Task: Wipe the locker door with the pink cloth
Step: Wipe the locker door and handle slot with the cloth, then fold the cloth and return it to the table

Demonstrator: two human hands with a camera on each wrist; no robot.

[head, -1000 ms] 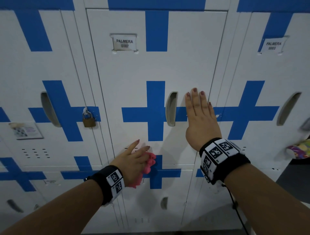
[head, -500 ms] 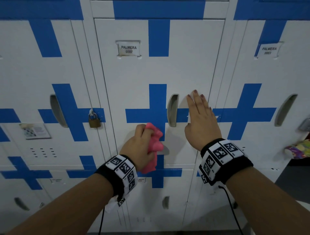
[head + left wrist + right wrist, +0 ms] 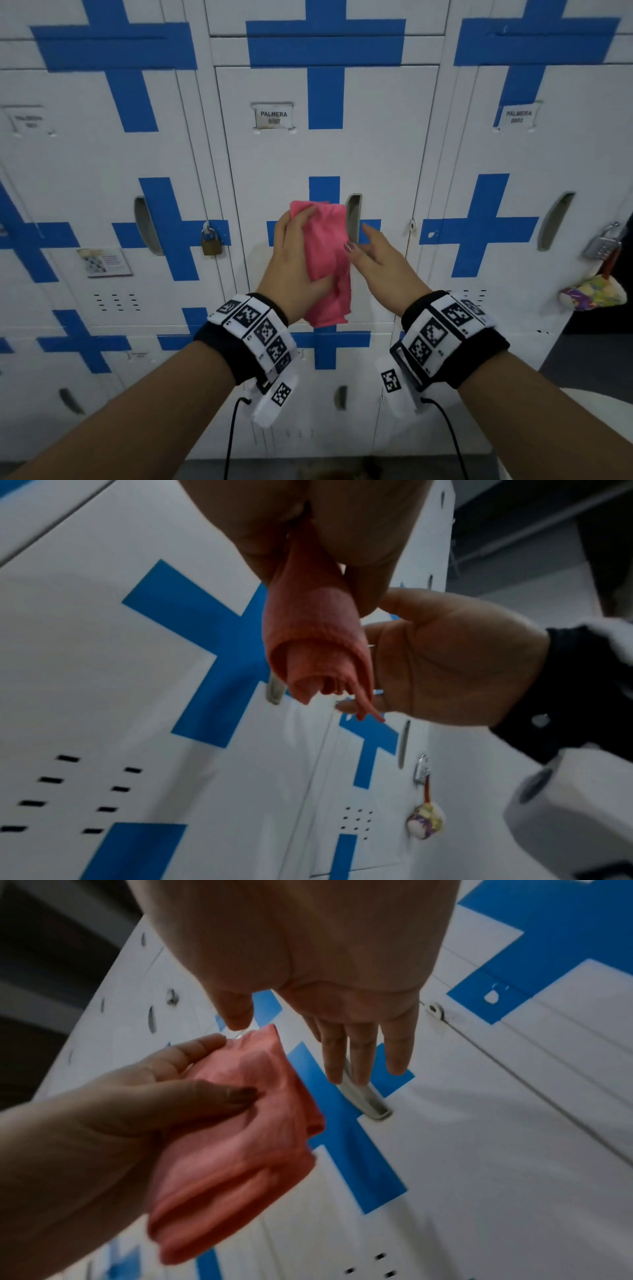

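Pink cloth (image 3: 327, 260) held off the locker door (image 3: 387, 154)

Left hand (image 3: 294, 263) grips the folded cloth; right hand (image 3: 383, 263), fingers straight, reaches its right edge beside the handle recess (image 3: 353, 219).

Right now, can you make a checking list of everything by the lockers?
Surface: locker door, white with a blue cross, closed.
Job's things: pink cloth, bunched, off the door.
Clutter: brass padlock on the left locker; combination padlock and colourful pouch on the right one.
Grippers: left hand grips the cloth; right hand open, fingers straight beside it.
Cables: black cable under each wrist.
Surroundings: more lockers, grey floor.
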